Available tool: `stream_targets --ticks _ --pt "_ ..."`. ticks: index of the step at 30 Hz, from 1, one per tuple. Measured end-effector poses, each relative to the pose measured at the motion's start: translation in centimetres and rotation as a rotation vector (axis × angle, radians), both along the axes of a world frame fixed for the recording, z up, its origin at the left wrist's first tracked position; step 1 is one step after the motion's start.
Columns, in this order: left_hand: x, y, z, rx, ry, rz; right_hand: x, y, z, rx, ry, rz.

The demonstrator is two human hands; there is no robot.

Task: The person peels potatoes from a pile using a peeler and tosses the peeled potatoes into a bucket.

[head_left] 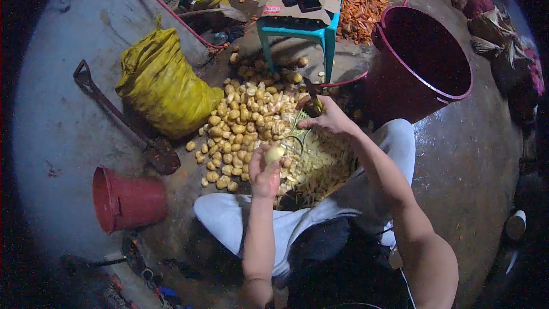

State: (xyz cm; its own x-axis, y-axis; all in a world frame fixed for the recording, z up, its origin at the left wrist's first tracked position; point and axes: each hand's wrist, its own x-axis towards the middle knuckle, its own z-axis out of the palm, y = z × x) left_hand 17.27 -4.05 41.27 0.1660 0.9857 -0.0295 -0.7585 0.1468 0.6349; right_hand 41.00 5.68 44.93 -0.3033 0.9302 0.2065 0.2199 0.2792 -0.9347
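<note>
Fingers curled, my left hand grips a pale, peeled potato over the pile. My right hand is closed near a yellow-green handled tool; its dark end points away and I cannot make out its kind. Below and between the hands lie pale strips and slices, with a thin curved rim or handle showing among them. Ahead of my left hand spreads a heap of whole brown-yellow potatoes on the floor.
A yellow sack and a shovel are to the left, with a red bucket nearer. A turquoise chair stands ahead, before orange pieces. A large maroon tub is at right.
</note>
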Motion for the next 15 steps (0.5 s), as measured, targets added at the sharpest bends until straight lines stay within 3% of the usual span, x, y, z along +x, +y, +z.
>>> stream_targets --ticks 2,6,9,10,11,13,15 --pt "0.3 0.0 0.3 0.08 0.221 0.061 -0.4 -0.5 1.0 0.012 0.076 0.026" --pt "0.3 -0.1 0.1 0.084 0.283 0.01 -0.9 -0.6 0.4 0.055 0.013 0.066" --pt "0.7 -0.7 0.3 0.107 0.218 -0.053 0.1 0.6 -0.2 0.03 -0.095 -0.143" --pt "0.6 -0.7 -0.2 0.048 0.098 -0.066 -0.2 1.5 -1.2 -0.07 0.217 -0.081" --pt "0.4 -0.7 -0.6 -0.012 -0.021 -0.079 0.1 1.6 -2.3 -0.066 0.219 -0.084" --pt "1.3 -0.9 -0.8 -0.017 -0.019 0.028 -0.9 -0.4 0.6 0.275 0.0 0.001" --pt "1.8 -1.2 0.1 -0.006 -0.071 -0.01 -0.9 -0.1 0.3 0.042 -0.002 0.041"
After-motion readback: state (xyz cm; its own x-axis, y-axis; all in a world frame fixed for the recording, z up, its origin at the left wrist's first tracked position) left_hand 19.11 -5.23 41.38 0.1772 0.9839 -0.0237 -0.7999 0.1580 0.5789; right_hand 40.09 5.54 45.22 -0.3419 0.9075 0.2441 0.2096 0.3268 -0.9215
